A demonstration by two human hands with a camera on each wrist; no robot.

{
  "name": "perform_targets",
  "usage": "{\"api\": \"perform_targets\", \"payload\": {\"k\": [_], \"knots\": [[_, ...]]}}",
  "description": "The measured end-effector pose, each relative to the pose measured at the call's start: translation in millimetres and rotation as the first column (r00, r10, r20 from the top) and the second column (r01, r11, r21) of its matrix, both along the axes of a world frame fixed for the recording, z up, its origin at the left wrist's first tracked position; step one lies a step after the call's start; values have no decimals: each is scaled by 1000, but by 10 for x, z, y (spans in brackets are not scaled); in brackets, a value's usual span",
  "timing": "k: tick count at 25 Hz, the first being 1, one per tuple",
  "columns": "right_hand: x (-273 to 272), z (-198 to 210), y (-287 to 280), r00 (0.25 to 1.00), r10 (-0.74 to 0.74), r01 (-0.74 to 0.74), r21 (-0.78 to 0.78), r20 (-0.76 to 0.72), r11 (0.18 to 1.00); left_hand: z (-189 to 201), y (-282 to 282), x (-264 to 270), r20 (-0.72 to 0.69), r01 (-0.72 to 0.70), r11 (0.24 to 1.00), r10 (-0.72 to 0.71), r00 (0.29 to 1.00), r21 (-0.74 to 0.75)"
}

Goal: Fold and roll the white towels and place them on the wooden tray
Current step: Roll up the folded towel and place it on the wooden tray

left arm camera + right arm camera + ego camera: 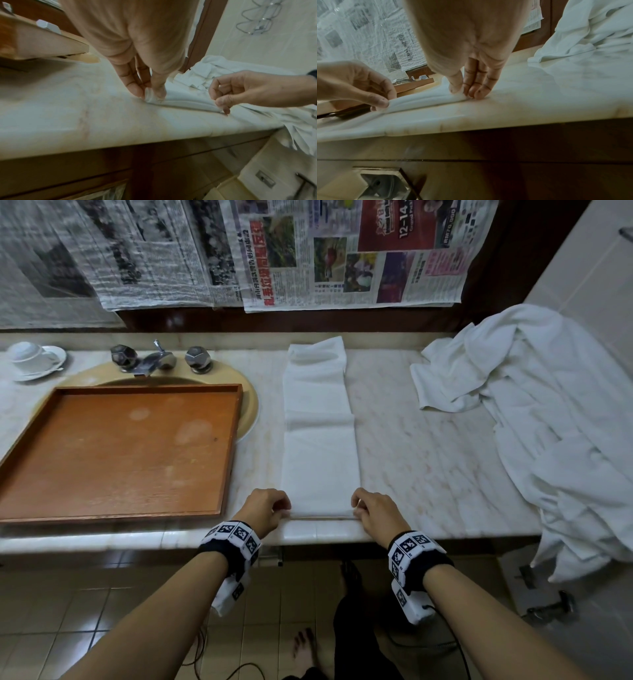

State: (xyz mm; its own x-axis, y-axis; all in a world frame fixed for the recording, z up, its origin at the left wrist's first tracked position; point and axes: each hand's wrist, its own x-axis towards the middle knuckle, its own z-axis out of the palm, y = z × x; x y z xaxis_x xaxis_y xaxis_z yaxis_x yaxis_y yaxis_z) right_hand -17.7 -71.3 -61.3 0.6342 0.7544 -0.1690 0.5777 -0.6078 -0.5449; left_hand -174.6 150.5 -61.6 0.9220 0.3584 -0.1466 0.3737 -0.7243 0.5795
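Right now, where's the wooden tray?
In the head view, the wooden tray sits on the counter's left, over the sink, beside the folded towel.

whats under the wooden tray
The wooden tray lies across a beige sink basin, whose rim shows past its right side, with the faucet behind. Its near part rests on the marble counter. The bowl and drain are covered.

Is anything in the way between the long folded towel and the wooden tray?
Nothing visible. The folded towel lies on the marble counter just right of the wooden tray, with only bare counter between them. The left hand and right hand pinch its near corners.
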Motion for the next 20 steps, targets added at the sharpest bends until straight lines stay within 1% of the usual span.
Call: {"api": "perform_targets", "payload": {"k": [3, 6, 9, 11, 12, 14, 16, 18, 20], "knots": [[1, 54, 35, 998, -40, 39, -30, -39, 999, 33, 17, 53, -47, -65, 998, 64, 997, -18], [6, 93, 90, 994, -93, 89, -71, -57, 993, 66, 1, 123, -101, -96, 995, 95, 990, -6], [17, 129, 137, 995, -94, 90, -139, -24, 986, 122, -7, 202, -179, -113, 993, 114, 977, 13], [37, 138, 158, 997, -43, 55, -203, 66, 978, 165, -34, 230, -196, -93, 992, 109, 975, 85], [36, 131, 172, 994, -1, 23, -212, 106, 977, 174, -62, 238, -193, -56, 989, 83, 978, 140], [15, 89, 191, 983, 121, -91, -204, 138, 975, 148, -144, 249, -189, 29, 975, 13, 982, 220], [-45, 53, 190, 962, 230, -195, -223, 148, 955, 82, -236, 234, -206, 44, 969, 7, 979, 243], [-95, 51, 169, 955, 245, -207, -218, 166, 954, 51, -306, 207, -208, 27, 964, 30, 978, 266], [-118, 63, 153, 951, 253, -211, -223, 176, 952, 39, -347, 186, -196, 50, 959, 6, 981, 280]]}}
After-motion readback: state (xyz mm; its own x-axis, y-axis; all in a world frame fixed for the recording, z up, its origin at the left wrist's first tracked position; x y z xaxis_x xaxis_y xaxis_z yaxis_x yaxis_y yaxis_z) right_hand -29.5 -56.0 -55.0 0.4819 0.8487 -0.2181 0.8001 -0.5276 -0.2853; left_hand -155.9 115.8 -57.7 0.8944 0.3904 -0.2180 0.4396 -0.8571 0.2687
